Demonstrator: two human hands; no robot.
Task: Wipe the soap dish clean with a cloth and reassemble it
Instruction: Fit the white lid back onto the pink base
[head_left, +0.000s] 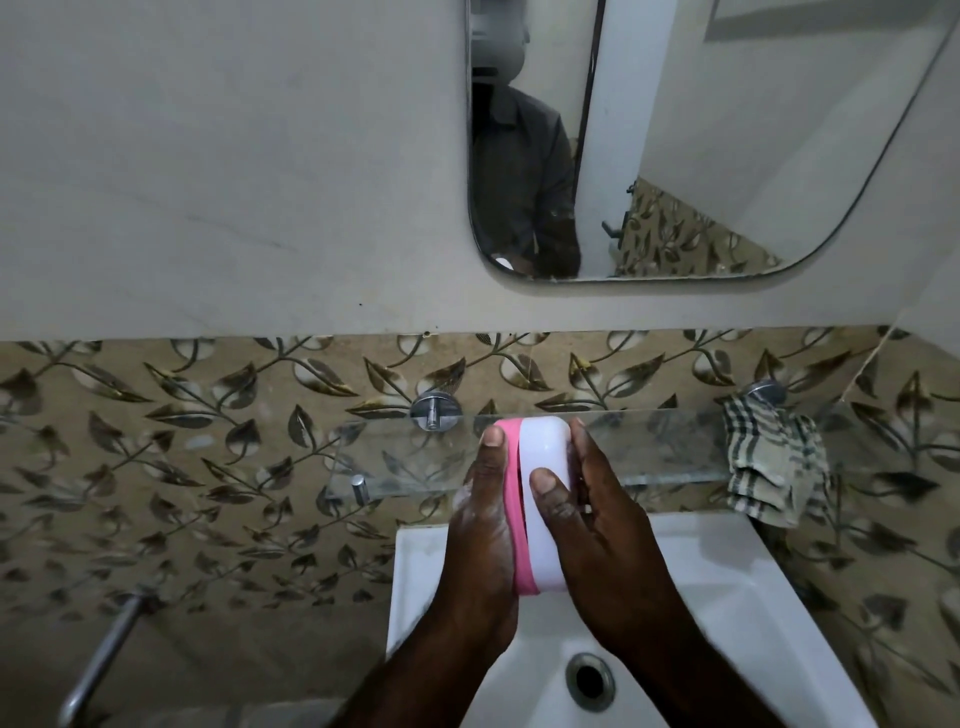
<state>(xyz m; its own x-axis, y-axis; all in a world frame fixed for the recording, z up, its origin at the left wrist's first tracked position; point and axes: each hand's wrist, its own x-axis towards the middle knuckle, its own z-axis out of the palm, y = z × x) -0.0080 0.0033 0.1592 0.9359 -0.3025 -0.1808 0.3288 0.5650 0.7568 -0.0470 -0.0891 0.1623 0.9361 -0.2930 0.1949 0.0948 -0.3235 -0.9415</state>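
Note:
I hold the soap dish on edge above the sink, between both hands. Its white part (543, 467) faces right and its pink part (511, 467) lies against it on the left. My left hand (480, 525) grips the pink side, thumb up along the top edge. My right hand (597, 519) grips the white side, its thumb pressing on the white face. The checked cloth (769, 457) hangs over the right end of the glass shelf, apart from both hands.
A glass shelf (415, 457) on metal pegs runs along the leaf-patterned wall behind the dish. The white sink (727, 597) with its drain (589, 680) lies below. A mirror (727, 130) hangs above, and a metal pipe (104, 660) sits lower left.

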